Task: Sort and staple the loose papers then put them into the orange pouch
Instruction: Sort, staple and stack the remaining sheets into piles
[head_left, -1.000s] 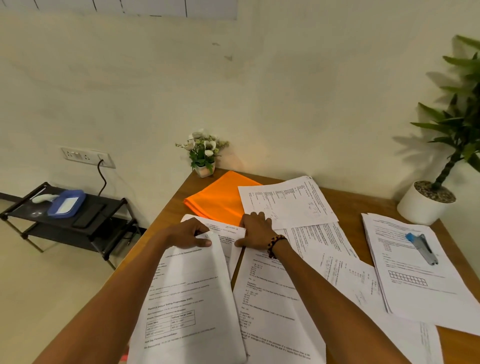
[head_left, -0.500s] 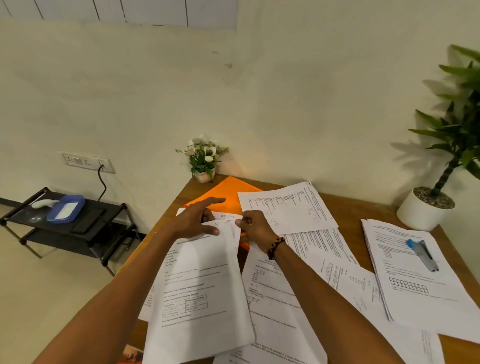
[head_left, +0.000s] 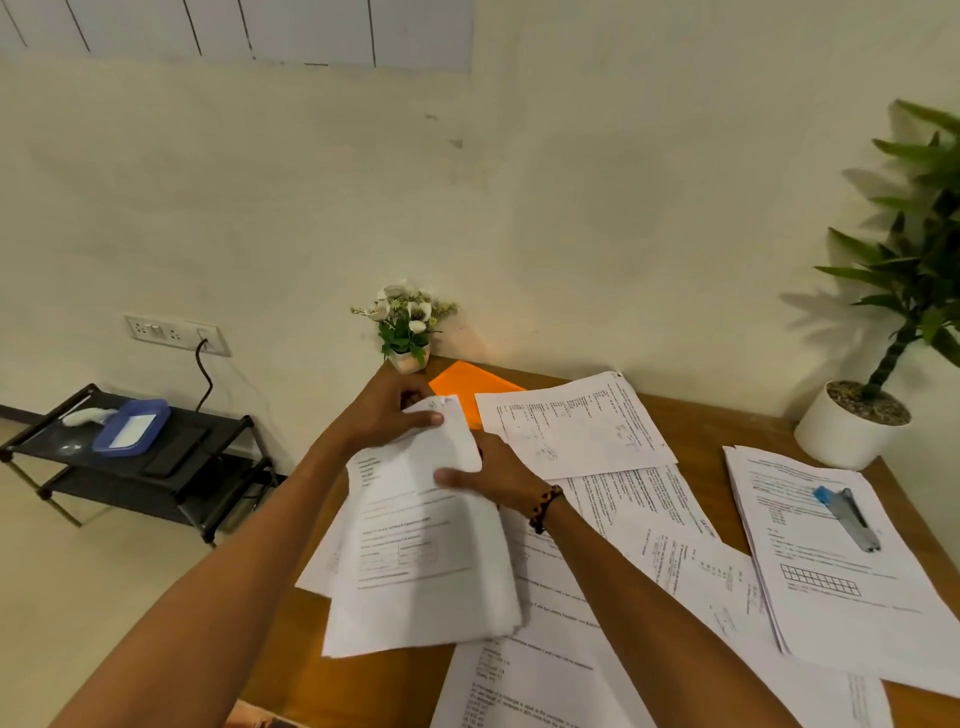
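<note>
I hold a bundle of printed sheets (head_left: 421, 551) above the desk's left side. My left hand (head_left: 387, 415) grips its top edge, thumb on the front. My right hand (head_left: 493, 473), with a bead bracelet at the wrist, clasps its right edge. The orange pouch (head_left: 470, 387) lies flat at the back of the desk, partly hidden by my hands and a loose sheet (head_left: 571, 426). More loose papers (head_left: 649, 525) are spread under my right arm. A blue and grey stapler (head_left: 847, 512) rests on a separate paper stack (head_left: 841, 571) at the right.
The wooden desk (head_left: 691, 410) meets the wall at the back. A small flower pot (head_left: 408, 332) stands at its back left corner and a large potted plant (head_left: 857, 421) at the back right. A low black rack (head_left: 130, 457) with a blue box stands on the floor to the left.
Both hands have gathered the left-hand sheets into one bundle and lifted it off the desk; my right hand moved from the desk papers onto the bundle's right edge. The view tilted up slightly.
</note>
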